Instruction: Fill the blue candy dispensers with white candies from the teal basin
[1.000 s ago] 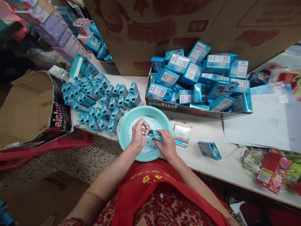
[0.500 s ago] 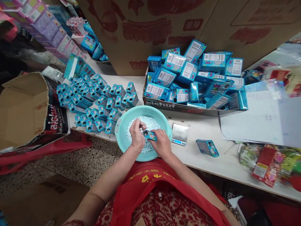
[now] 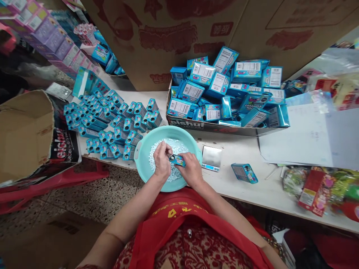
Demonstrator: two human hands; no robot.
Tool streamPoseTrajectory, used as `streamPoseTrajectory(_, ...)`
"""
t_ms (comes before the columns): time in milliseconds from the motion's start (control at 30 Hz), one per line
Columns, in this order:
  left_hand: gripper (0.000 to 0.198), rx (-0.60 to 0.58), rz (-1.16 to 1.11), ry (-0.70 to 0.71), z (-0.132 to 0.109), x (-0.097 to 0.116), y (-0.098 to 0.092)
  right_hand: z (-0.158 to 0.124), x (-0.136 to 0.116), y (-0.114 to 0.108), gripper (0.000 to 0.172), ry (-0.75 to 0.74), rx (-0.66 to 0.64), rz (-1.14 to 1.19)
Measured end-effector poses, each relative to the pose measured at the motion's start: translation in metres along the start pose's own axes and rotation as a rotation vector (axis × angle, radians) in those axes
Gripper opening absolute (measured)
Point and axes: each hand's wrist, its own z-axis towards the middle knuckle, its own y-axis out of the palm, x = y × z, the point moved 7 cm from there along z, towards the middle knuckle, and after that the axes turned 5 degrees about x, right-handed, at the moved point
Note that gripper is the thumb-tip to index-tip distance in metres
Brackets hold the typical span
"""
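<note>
My right hand (image 3: 190, 168) grips a small blue candy box (image 3: 178, 160) over the light-green basin (image 3: 141, 170). A round hole shows in the box's end, which faces left. My left hand (image 3: 162, 160) is closed, its fingertips curled right beside that hole; what they hold, if anything, is hidden. Small white candies (image 3: 175, 175) lie spread over the bottom of the basin beneath both hands.
Left of the basin stand many small blue boxes (image 3: 120, 132) with holed ends. A carton (image 3: 224, 129) of sealed blue packs is behind. To the right are a small scale (image 3: 211, 158), one blue box (image 3: 244, 173) and paper sheets (image 3: 297, 134). An open cardboard box (image 3: 25, 130) stands far left.
The view has shifted slightly, so the tabletop things appear a little further left. Both hands keep almost the same pose at the small box, which the right hand still holds.
</note>
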Motion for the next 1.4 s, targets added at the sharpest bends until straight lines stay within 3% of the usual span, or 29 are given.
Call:
streamPoseTrajectory(233, 0.032, 0.037, -0.001, -0.028, 0.001, 0.004, 0.004, 0.003, 0.004, 0.000, 0.031, 0.029, -0.002, 0.040)
streamPoseTrajectory(367, 0.031, 0.008, -0.016, -0.042, 0.013, 0.007, -0.006, 0.001, 0.001, -0.028, 0.030, 0.012, 0.054, 0.157)
streamPoseTrajectory(433, 0.028, -0.100, 0.236, -0.009, 0.019, -0.001, -0.017, -0.003, 0.002, -0.056, 0.030, 0.015, 0.122, 0.218)
streamPoseTrajectory(533, 0.007, -0.403, 0.892, 0.066, 0.018, -0.032, -0.036, -0.009, 0.021, -0.099, 0.032, 0.079, 0.286, 0.207)
streamPoseTrajectory(633, 0.021, -0.601, 1.308, 0.122, 0.010, -0.068, -0.059, -0.013, 0.060, -0.119, 0.033, 0.157, 0.409, 0.093)
streamPoseTrajectory(800, 0.029, -0.678, 1.445, 0.225, 0.002, -0.085, -0.062, -0.016, 0.137, -0.092, 0.040, 0.304, 0.372, 0.049)
streamPoseTrajectory(900, 0.029, -0.714, 1.486, 0.262, 0.004, -0.083, -0.055, -0.025, 0.161, -0.078, 0.046, 0.401, 0.339, 0.104)
streamPoseTrajectory(1033, 0.029, -0.705, 1.492, 0.277, 0.011, -0.080, -0.053, -0.043, 0.164, -0.083, 0.060, 0.462, 0.396, 0.173)
streamPoseTrajectory(1200, 0.032, -0.730, 1.521, 0.299, 0.011, -0.086, -0.051, -0.076, 0.163, -0.094, 0.047, 0.519, 0.545, 0.180)
streamPoseTrajectory(1400, 0.029, -0.767, 1.529, 0.348, 0.007, -0.087, -0.040, -0.124, 0.174, -0.070, 0.045, 0.648, 0.489, 0.251)
